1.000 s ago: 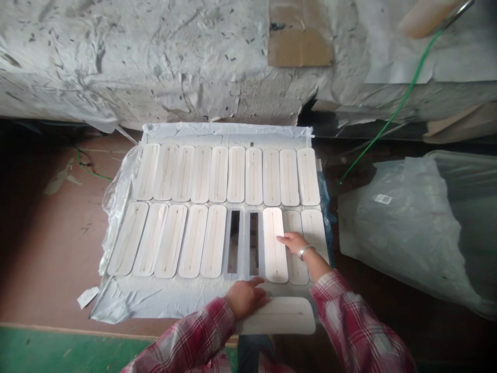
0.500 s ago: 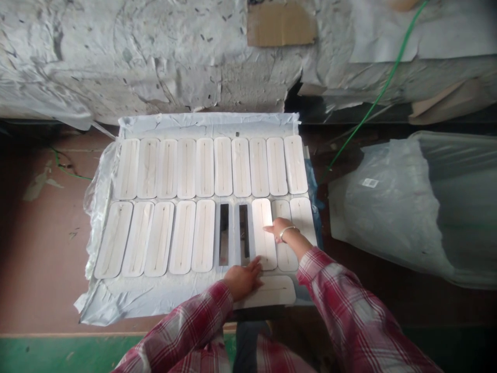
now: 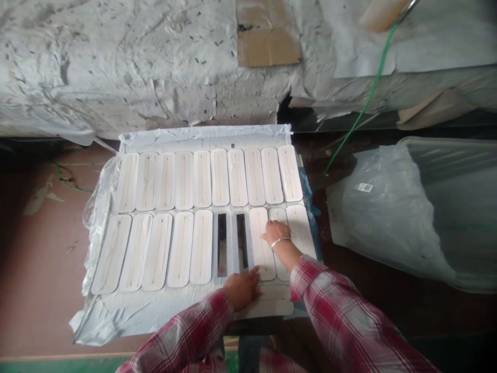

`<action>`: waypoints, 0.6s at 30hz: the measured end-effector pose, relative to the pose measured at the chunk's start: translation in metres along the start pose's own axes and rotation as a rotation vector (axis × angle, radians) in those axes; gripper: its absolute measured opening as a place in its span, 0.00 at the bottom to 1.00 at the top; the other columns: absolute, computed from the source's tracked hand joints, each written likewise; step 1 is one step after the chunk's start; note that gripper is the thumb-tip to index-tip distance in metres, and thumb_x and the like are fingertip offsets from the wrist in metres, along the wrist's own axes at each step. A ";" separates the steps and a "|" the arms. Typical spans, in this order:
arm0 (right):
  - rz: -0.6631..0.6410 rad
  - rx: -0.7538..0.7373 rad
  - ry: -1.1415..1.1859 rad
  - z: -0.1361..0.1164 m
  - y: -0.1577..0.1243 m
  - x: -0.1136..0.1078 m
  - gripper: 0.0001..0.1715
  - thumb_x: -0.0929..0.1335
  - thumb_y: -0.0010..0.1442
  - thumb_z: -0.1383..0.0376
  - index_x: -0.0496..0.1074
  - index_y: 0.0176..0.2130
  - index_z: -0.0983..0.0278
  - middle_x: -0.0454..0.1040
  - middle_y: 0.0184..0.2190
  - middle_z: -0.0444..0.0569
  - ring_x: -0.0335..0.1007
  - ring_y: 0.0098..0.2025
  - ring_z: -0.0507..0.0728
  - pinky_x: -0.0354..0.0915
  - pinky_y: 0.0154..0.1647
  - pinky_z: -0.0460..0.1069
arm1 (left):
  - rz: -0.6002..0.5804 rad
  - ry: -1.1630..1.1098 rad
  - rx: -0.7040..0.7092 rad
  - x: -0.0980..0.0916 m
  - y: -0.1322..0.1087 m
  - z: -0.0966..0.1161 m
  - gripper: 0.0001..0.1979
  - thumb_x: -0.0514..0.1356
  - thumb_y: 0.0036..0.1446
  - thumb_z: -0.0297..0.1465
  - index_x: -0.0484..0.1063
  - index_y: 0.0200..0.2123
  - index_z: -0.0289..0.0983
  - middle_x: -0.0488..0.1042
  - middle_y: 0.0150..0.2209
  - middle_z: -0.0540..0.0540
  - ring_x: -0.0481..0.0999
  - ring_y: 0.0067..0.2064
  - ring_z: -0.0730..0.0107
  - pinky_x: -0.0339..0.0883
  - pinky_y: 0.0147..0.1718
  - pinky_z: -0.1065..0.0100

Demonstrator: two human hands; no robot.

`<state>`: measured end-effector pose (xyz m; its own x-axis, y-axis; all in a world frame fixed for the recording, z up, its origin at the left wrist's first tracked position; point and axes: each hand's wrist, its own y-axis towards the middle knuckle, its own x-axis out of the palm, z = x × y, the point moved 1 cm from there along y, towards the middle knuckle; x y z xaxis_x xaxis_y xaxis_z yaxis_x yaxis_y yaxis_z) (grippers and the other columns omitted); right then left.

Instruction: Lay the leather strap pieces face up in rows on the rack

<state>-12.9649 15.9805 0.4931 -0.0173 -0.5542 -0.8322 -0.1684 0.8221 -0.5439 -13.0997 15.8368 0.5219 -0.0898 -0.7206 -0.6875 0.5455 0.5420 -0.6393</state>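
Note:
White rounded panels, each with a thin line down the middle, lie in two rows on a cloth-covered board (image 3: pixel 155 311). My right hand (image 3: pixel 277 233) rests on the right side of one panel (image 3: pixel 261 248) in the front row, fingers partly bent with the tips on its surface. My left hand (image 3: pixel 243 289) touches that panel's lower end, fingers stretched out. Beneath my left hand, another panel (image 3: pixel 274 300) lies crosswise at the board's front edge. Left of the touched panel, two dark slots (image 3: pixel 241 241) show in the board.
A large pale tub (image 3: pixel 458 142) lined with a plastic bag (image 3: pixel 380 202) stands on the right. A green cord (image 3: pixel 365 106) runs down behind the board. A paper-covered surface with cardboard (image 3: pixel 268 46) spans the back. Crumpled plastic (image 3: pixel 99 197) hangs at the board's left side.
My right hand has gone from a pointing finger on the panel's middle to bent fingers at its right side. My left hand stays at the lower end. The camera view has shifted slightly.

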 end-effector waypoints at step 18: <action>0.185 -0.071 -0.010 -0.026 0.012 0.024 0.37 0.56 0.62 0.53 0.50 0.64 0.69 0.44 0.65 0.53 0.31 0.67 0.61 0.29 0.65 0.60 | 0.069 -0.009 0.035 0.021 -0.011 -0.006 0.32 0.48 0.58 0.49 0.55 0.60 0.38 0.50 0.64 0.34 0.77 0.37 0.49 0.72 0.26 0.55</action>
<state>-12.9932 15.9736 0.4699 -0.0449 -0.3931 -0.9184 -0.2326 0.8982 -0.3731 -13.1129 15.8184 0.5128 -0.0433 -0.6859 -0.7264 0.5794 0.5751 -0.5776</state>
